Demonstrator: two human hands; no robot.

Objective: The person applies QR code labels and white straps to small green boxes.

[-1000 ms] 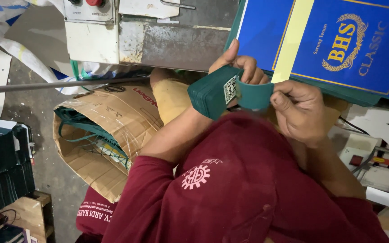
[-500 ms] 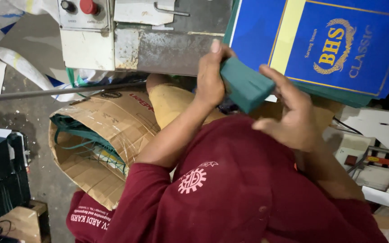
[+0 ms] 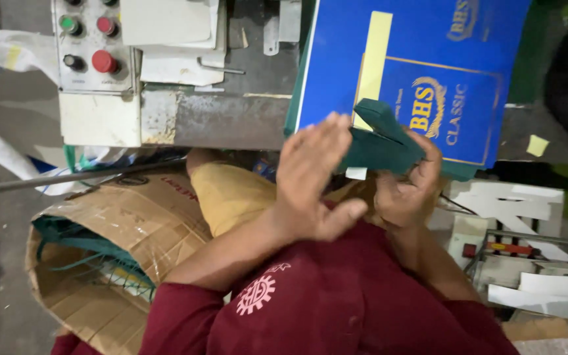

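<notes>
Maroon sleeves (image 3: 336, 309) and shirt front nearest the lens, filling the bottom of the view. Just beyond, left hand (image 3: 313, 181) raised flat, fingers straight and together, palm pressed against the near side of a dark green folded carton (image 3: 379, 141); nothing gripped, only touched. Right hand (image 3: 409, 190) curled under and around the far lower end of that same carton, fingers wrapped up its side, clearly grasping it. Carton held tilted between both hands, in the air above the lap, its upper corner overlapping the blue sheets behind. Small pale tab showing just under its lower edge.

Below and to the left, open brown cardboard box (image 3: 106, 256) on the floor, with green strips or offcuts (image 3: 87, 253) lying inside. Tan fabric (image 3: 231, 197) beside it, under the left forearm; whether a knee or a cushion could not be told. To the right, pale flat pieces (image 3: 514, 204) stacked loosely, with a small red-marked device (image 3: 514, 248) near them.

Farther off, grey metal machine body (image 3: 225, 118) with worn paint, and a control panel (image 3: 90, 43) at upper left bearing green, red and black buttons. Thin metal rod (image 3: 47, 181) running out leftward beneath it. Farthest, large blue printed sheets (image 3: 415, 59) with a pale yellow stripe and gold emblem, leaning against the machine behind the hands.
</notes>
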